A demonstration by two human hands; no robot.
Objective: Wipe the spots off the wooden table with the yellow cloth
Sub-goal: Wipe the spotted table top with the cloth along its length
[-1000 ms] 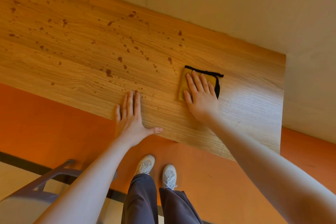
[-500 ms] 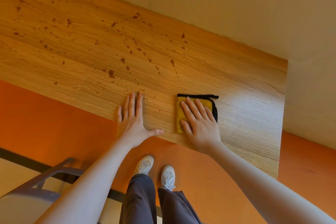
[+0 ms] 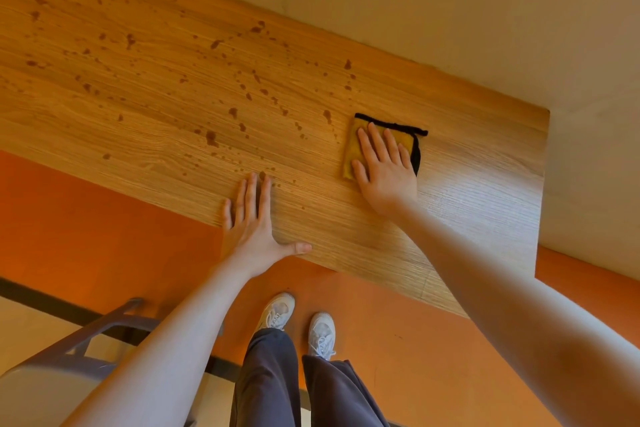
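Note:
The wooden table (image 3: pixel 485 204) runs across the view, its far edge against a wall. Many dark brown spots (image 3: pixel 211 138) speckle its left and middle; the right end shows none. A folded yellow cloth (image 3: pixel 353 146) with a black hem lies flat on the wood just right of the spotted area. My right hand (image 3: pixel 384 166) presses on the cloth with straight fingers, hiding most of it. My left hand (image 3: pixel 254 222) rests flat at the table's near edge, fingers straight and thumb spread, holding nothing.
The beige wall (image 3: pixel 450 10) meets the table's far edge and wraps round its right end. Below the near edge lies an orange floor (image 3: pixel 86 218) where my white shoes (image 3: pixel 277 310) stand. A grey chair (image 3: pixel 69 367) sits at the lower left.
My right hand pulled the cloth toward the near edge, then pushed it away again to about its earlier spot. My left hand has stayed put.

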